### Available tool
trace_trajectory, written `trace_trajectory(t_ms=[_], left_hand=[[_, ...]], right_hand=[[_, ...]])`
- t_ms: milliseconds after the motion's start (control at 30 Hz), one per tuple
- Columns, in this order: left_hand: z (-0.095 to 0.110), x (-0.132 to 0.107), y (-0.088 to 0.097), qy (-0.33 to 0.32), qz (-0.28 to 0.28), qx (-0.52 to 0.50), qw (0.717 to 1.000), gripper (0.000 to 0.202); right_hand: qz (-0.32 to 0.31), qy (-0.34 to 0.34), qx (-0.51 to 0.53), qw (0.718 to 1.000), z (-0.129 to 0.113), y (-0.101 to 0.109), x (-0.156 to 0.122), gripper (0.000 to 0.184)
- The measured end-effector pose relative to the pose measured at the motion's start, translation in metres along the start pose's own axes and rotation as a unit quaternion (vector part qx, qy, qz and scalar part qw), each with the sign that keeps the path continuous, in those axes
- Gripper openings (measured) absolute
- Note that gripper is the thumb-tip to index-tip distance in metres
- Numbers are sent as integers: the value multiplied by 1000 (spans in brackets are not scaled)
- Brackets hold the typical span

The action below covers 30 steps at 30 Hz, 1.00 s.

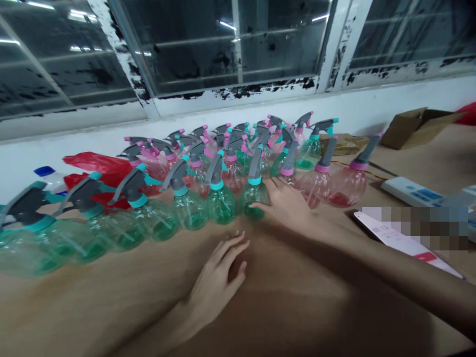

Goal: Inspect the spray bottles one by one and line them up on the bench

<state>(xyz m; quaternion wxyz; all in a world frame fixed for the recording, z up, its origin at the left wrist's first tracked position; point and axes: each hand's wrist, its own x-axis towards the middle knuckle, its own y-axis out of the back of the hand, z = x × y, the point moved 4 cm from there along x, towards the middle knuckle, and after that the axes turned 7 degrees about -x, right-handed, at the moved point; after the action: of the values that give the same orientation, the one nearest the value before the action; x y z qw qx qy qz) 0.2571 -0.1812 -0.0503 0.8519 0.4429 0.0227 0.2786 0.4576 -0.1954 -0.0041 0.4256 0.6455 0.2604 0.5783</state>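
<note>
My right hand (284, 201) reaches over the table and closes around the right side of a green spray bottle (256, 201), thumb at its front. The bottle stands upright at the right end of a front row of green bottles. Left of it is another green spray bottle (222, 203), apart from my hands. Low over the table, nearer to me, my left hand (219, 277) holds nothing, its fingers loosely bent and apart. Pink spray bottles (345, 186) with grey trigger heads stand to the right of my right hand.
Several more pink and green spray bottles crowd behind, along the white wall. A red plastic bag (106, 171) and a blue-capped bottle (50, 179) are at the left. A phone (394, 238), a white device with blue buttons (412, 191) and an open cardboard box (412, 129) lie at the right.
</note>
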Motion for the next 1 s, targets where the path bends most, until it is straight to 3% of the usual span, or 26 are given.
trace_trajectory(t_ms=[267,467,667,867,1000], left_hand=[[4,4,-6,-32,4,6,999,35],[7,5,-7,-95,25,31,995,36],[10,15,5,-95,45,26,994,32],[9,26,5,-96,53,-13,994,25],[15,31,0,-116,52,-46,991,23]], right_hand=[[-13,-8,-10,1000,-8,0,10,55],[-15,-18,-15,1000,-11,-2,6,62],[17,-14,-11,1000,-10,16,-9,63],[33,-40,2,999,23,49,-28,37],[29,-73,-11,997,52,54,-29,31]])
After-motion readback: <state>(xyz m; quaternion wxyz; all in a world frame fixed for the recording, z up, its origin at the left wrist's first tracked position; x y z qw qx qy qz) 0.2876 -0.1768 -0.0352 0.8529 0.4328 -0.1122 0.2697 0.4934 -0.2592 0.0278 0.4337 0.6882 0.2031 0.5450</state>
